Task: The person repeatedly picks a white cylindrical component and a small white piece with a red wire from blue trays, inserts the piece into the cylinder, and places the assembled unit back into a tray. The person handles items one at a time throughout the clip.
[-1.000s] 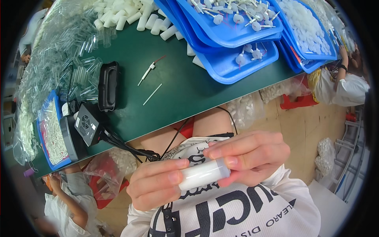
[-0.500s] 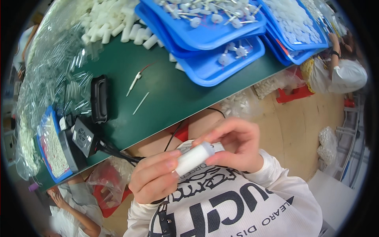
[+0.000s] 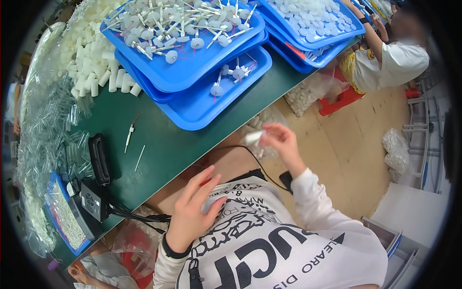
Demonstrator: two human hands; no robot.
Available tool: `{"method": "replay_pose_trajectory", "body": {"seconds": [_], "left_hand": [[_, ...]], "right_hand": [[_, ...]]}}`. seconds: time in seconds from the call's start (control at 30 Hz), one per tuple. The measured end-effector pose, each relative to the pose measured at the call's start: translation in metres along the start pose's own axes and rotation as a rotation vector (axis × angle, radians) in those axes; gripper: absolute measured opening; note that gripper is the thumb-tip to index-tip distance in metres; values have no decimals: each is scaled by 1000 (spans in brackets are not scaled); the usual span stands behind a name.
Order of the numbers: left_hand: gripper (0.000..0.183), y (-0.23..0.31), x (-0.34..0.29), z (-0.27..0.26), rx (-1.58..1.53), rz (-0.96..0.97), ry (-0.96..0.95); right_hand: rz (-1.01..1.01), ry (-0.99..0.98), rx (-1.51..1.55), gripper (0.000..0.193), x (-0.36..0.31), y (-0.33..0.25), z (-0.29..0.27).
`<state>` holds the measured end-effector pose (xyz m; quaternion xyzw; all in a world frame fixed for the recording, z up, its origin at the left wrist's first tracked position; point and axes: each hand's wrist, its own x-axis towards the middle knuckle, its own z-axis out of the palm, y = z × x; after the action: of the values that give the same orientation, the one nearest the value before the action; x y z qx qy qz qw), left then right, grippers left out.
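My left hand (image 3: 195,204) is raised in front of my shirt, its fingers stretched and apart, with nothing clearly held. Farther right, beyond the table edge, my right hand (image 3: 281,144) pinches a white cylinder (image 3: 253,137) between thumb and fingers. Motion blurs the cylinder's end. Just beyond and below it lies a clear plastic bag (image 3: 264,118) of white pieces. On the green table (image 3: 159,154) rest a thin white stick (image 3: 140,158) and a slim white part with a red wire (image 3: 130,135).
Stacked blue trays (image 3: 192,118) hold white discs on stems; another blue tray (image 3: 315,45) holds translucent discs. White cylinders (image 3: 94,79) and clear tubes (image 3: 48,115) are heaped at left, near a black holder (image 3: 99,159) and a small fan-like device (image 3: 94,200). A co-worker (image 3: 385,67) sits at far right.
My hands have parted. The right has carried the white cylinder away toward the bag beyond the table edge; the left has let go and opened. The view has shifted, too.
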<state>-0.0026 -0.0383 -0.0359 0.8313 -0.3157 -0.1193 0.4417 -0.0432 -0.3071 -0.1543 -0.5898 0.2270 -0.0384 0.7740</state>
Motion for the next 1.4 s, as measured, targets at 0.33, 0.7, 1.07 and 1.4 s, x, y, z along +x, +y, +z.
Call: {"method": "replay_pose_trajectory", "body": {"seconds": [0.33,0.7,1.07,1.4], "left_hand": [[41,40,26,-94,218,-160,44],[17,-133,175,-136,588,-386,610],[31,-133,147,-184,642,-447,527],[28,-167,139,-193,681,-718,601]], "right_hand": [[92,321,-1332,30,139,207,-125],[46,-205,-1217,39,84,76,-47],[-166,-293,-973,20,32,-21,11],[-259,-350,-947,20,22,-58,53]]}}
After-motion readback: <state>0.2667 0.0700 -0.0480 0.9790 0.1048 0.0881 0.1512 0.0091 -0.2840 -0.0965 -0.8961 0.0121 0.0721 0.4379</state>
